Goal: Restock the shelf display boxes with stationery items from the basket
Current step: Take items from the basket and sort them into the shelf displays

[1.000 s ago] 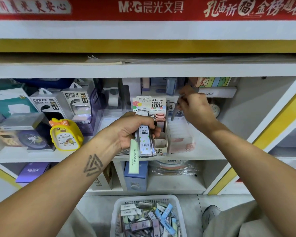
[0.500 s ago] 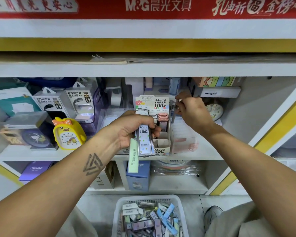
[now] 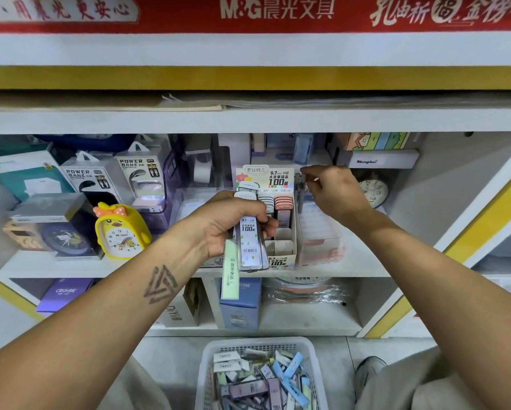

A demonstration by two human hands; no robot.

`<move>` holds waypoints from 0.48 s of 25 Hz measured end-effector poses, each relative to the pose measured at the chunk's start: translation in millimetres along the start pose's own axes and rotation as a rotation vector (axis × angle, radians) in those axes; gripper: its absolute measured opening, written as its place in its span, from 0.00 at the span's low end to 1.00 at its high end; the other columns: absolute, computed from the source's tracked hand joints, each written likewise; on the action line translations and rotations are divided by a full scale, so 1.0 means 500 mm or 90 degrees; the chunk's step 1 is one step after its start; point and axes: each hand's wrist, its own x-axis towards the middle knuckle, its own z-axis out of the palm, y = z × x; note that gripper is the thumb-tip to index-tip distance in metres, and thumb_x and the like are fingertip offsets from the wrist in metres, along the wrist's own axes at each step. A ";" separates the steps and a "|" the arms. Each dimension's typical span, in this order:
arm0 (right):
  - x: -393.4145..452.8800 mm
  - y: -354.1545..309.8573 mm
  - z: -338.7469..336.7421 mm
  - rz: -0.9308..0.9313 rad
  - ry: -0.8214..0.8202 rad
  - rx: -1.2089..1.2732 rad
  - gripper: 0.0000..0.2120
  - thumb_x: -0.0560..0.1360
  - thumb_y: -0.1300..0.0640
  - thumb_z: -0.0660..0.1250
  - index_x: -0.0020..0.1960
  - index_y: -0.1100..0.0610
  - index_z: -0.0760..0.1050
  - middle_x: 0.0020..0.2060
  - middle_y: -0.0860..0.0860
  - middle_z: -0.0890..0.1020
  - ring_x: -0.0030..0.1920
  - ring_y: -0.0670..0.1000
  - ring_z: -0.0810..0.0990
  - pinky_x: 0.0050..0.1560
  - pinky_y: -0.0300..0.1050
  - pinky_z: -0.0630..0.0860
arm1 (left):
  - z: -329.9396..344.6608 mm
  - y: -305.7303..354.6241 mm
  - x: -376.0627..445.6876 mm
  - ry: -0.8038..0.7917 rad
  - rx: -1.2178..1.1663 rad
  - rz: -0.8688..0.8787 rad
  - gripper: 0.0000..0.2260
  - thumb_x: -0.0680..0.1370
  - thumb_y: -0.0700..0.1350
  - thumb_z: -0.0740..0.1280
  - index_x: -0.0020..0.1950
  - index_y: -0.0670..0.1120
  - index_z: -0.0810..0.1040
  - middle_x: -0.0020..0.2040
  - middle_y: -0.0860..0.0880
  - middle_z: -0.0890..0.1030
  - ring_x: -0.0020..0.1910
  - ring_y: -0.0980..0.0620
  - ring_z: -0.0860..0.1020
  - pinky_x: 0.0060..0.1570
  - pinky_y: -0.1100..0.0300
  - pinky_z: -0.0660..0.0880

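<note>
Stationery shop shelf unit (image 3: 278, 121), white boards under a red M&G banner; we look down at the middle shelf. On it stands the display box (image 3: 281, 247) for 0.7 mm lead refills, with the back slots filled and the front slots bare.

Our left hand (image 3: 227, 223) grips a bundle of lead cases (image 3: 250, 241) plus one pale green case (image 3: 230, 272), held just in front of that box. Their long axes run near vertical, caps up toward the box header, barcode ends down past the shelf edge. The green one hangs lower, tilted slightly.

Our right hand (image 3: 334, 193) pinches a slim grey case (image 3: 301, 192) just right of the box header, standing roughly upright. Over the last second this hand has come down and slightly left from deeper in the shelf, nearer the box. The left-hand bundle has barely moved. We judge the right hand is placing one piece, possibly into the clear box (image 3: 322, 238) beside it; which slot it goes to, we cannot tell.

The basket (image 3: 207, 359) on the floor below holds plenty of mixed cases, so restocking is far from done. Yellow duck clock (image 3: 121, 232) and power bank packs (image 3: 142, 179) sit to the left.
</note>
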 end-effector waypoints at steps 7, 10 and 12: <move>-0.001 -0.016 -0.025 0.021 0.067 -0.083 0.17 0.76 0.63 0.62 0.64 0.54 0.76 0.46 0.59 0.83 0.45 0.64 0.82 0.42 0.50 0.77 | -0.002 0.000 0.002 0.000 0.001 0.005 0.16 0.72 0.27 0.64 0.32 0.43 0.85 0.38 0.36 0.84 0.31 0.45 0.83 0.31 0.59 0.80; -0.016 -0.013 -0.045 0.095 0.062 -0.214 0.14 0.75 0.60 0.66 0.60 0.59 0.73 0.46 0.58 0.81 0.42 0.62 0.80 0.36 0.47 0.70 | -0.005 0.000 0.002 0.003 0.010 0.006 0.16 0.72 0.28 0.65 0.33 0.43 0.86 0.39 0.36 0.84 0.32 0.45 0.83 0.33 0.58 0.80; -0.035 -0.010 -0.048 0.117 -0.033 -0.286 0.09 0.76 0.60 0.65 0.55 0.61 0.72 0.44 0.59 0.81 0.39 0.61 0.80 0.35 0.46 0.69 | -0.004 -0.001 0.001 0.002 0.012 0.007 0.16 0.72 0.28 0.65 0.33 0.43 0.86 0.39 0.37 0.84 0.32 0.45 0.83 0.33 0.58 0.81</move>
